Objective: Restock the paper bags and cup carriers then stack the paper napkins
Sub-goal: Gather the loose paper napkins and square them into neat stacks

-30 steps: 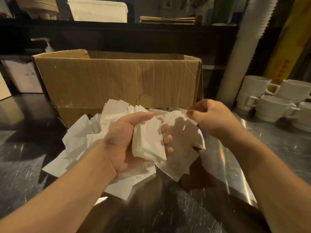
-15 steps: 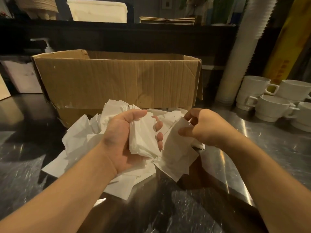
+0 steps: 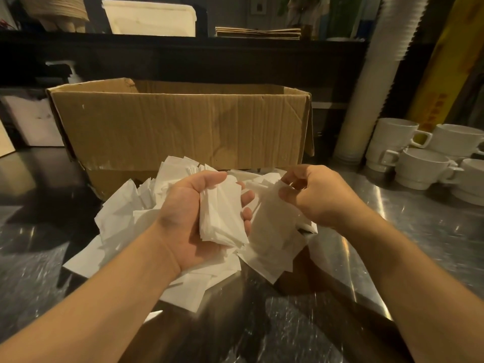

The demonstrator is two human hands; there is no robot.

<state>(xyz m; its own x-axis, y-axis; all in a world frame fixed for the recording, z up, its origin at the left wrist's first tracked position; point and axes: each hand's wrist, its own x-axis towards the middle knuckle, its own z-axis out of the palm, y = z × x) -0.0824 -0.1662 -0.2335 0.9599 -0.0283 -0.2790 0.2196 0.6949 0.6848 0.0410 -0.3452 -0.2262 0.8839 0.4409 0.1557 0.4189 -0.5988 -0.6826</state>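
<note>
A loose heap of white paper napkins (image 3: 123, 213) lies on the steel counter in front of a cardboard box. My left hand (image 3: 188, 218) grips a small stack of napkins (image 3: 222, 216) upright, thumb on top and fingertips curled round its right edge. My right hand (image 3: 314, 195) pinches one napkin (image 3: 272, 221) by its upper edge, just right of the stack. That napkin hangs down over the heap. Flat brown paper bags (image 3: 258, 32) lie on the dark shelf behind.
An open cardboard box (image 3: 178, 127) stands behind the heap. White cups (image 3: 419, 163) are stacked at the right beside a tall column of paper cups (image 3: 377, 74). A white bin (image 3: 149, 18) and a pump bottle (image 3: 72, 72) stand at the back. The counter (image 3: 432, 231) is bare steel on the right.
My right hand went down to the heap, took a napkin between thumb and finger, and has lifted it slightly toward the stack. My left hand has kept its hold on the stack.
</note>
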